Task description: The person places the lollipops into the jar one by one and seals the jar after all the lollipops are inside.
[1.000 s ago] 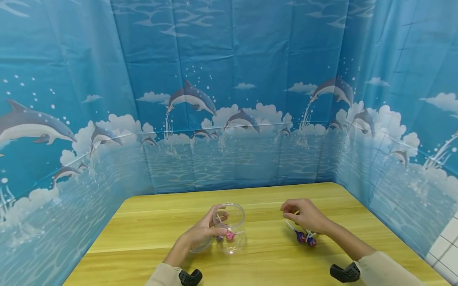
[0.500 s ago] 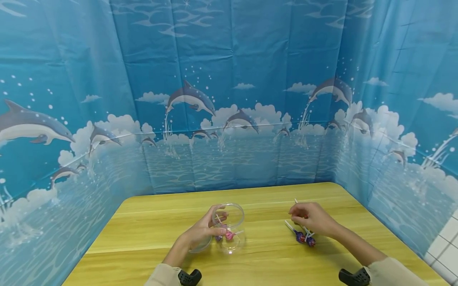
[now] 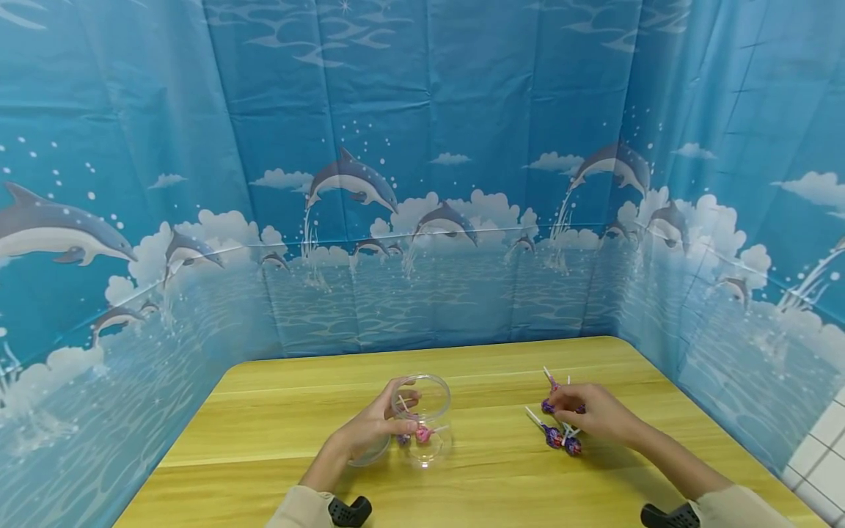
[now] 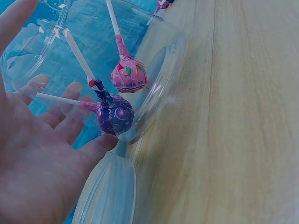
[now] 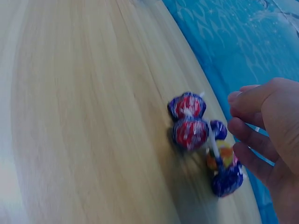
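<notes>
My left hand (image 3: 370, 427) holds a clear round plastic jar (image 3: 442, 444) upright, fingers behind its wall and thumb in front. Inside the jar lie a pink-wrapped lollipop (image 4: 129, 77), a purple-wrapped one (image 4: 116, 116) and another stick with a pink wrapper end. Over at the right, my right hand (image 3: 597, 415) hovers close over loose lollipops, its fingers bent. The right wrist view shows its fingertips beside red-and-blue lollipops (image 5: 191, 133) and a purple one with an orange patch (image 5: 226, 181). Nothing shows between those fingers. Part of the far lollipops is hidden behind this hand.
A clear shallow lid (image 4: 107, 191) lies left of the jar, partly under my left hand. Two lollipops (image 3: 553, 438) with crossed sticks lie in front of my right hand on the yellow wooden table (image 3: 297, 396). A blue dolphin-print curtain (image 3: 422, 293) rises behind the table.
My right hand has moved right and nearer to me, uncovering lollipops behind its fingers. My left hand and the jar have stayed in place.
</notes>
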